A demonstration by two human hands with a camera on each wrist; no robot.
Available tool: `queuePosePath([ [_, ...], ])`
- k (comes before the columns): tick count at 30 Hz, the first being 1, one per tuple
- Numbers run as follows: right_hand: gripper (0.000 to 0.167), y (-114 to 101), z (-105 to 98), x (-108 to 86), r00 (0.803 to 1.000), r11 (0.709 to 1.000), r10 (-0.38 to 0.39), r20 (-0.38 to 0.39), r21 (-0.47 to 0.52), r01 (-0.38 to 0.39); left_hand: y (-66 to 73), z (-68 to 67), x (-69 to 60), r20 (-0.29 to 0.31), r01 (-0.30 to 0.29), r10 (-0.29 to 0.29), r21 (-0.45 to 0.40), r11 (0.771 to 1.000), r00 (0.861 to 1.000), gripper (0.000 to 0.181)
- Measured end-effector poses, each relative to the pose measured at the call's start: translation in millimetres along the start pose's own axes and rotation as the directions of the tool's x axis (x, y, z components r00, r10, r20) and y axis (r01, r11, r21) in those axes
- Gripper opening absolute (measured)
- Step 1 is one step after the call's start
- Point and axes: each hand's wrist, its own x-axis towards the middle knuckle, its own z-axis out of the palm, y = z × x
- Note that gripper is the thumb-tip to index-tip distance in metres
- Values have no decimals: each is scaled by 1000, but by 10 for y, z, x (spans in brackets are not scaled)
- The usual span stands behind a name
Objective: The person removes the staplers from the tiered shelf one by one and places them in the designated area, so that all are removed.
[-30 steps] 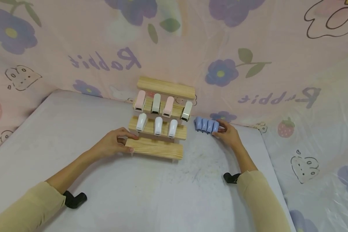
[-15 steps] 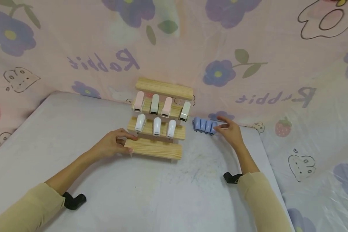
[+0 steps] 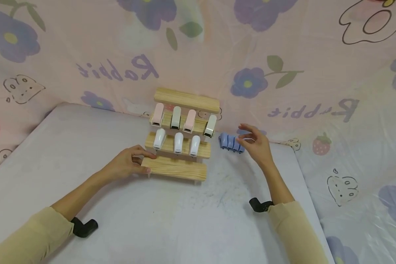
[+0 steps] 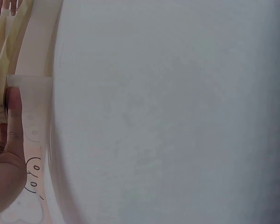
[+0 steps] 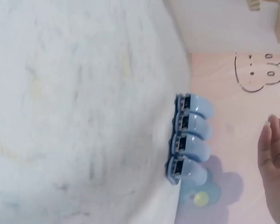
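Note:
My left hand (image 3: 127, 164) grips the left end of the lowest board of a stepped wooden rack (image 3: 178, 169). In the left wrist view, fingers (image 4: 14, 121) reach beside the board's end and its clear support. Three white staplers (image 3: 178, 143) stand on the second board. On the board above are pink staplers (image 3: 189, 121) and pale green ones (image 3: 176, 117). To the right of the rack, several blue staplers (image 3: 230, 142) stand side by side on the table. Just above them hovers my right hand (image 3: 258, 147), fingers loosely bent, holding nothing; the right wrist view shows it apart from them.
The rack's top board (image 3: 186, 99) carries nothing. Behind the white table (image 3: 171, 220) hangs a pink curtain (image 3: 201, 55) with flowers and rabbits, close to rack and blue staplers. A black wrist-camera mount (image 3: 85, 227) juts from the left wrist, another (image 3: 260, 205) from the right.
My right hand has let go of the rightmost blue stapler, then risen and shifted left above the row. The left hand keeps its hold on the rack.

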Motion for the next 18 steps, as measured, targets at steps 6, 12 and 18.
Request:
queuePosePath([
  [6,53,22,53,20,998,995,-65,-4,71,65,-18,-5,15,-6,6,-6,2,1000,1000,47],
  [12,56,-22,132,55,993,991,-115,13,71,114,-4,-6,8,-8,-8,8,2,1000,1000,46],
  [18,57,-298,267,44,988,986,-143,54,89,138,6,2,-4,-3,1,-1,-7,1000,1000,47],
])
